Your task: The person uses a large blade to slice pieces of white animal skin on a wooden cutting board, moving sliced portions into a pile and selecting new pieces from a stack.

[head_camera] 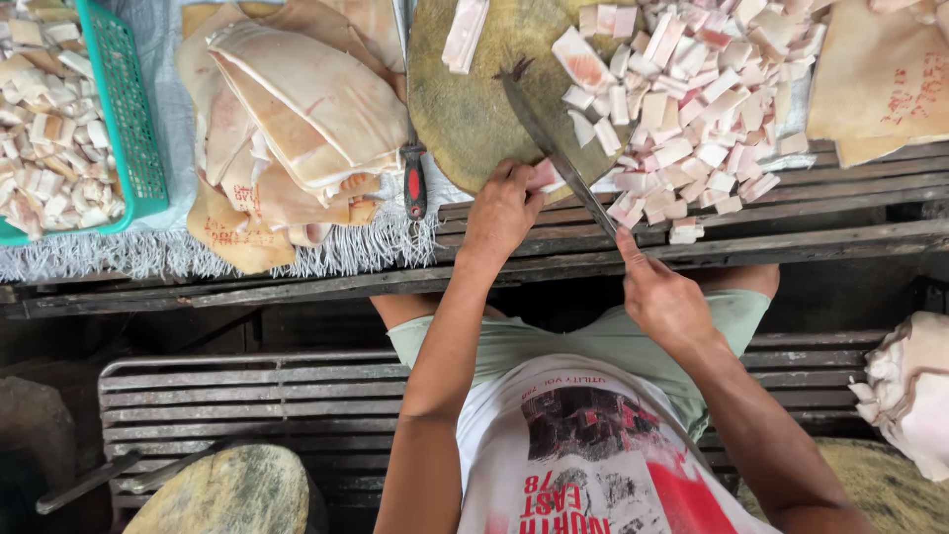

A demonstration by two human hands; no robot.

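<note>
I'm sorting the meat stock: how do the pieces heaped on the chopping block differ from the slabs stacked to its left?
The cut pieces are small blocky chunks in a loose heap; the slabs are broad, curved sheets stacked overlapping. The pieces show pink and white cut faces; the slabs show mostly tan skin. Both look like raw fatty pork.

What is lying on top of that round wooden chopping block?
On the round wooden chopping block lie a heap of pale cut meat cubes, one long strip and a long knife blade. The heap covers the block's right part, so nothing beneath shows.
</note>
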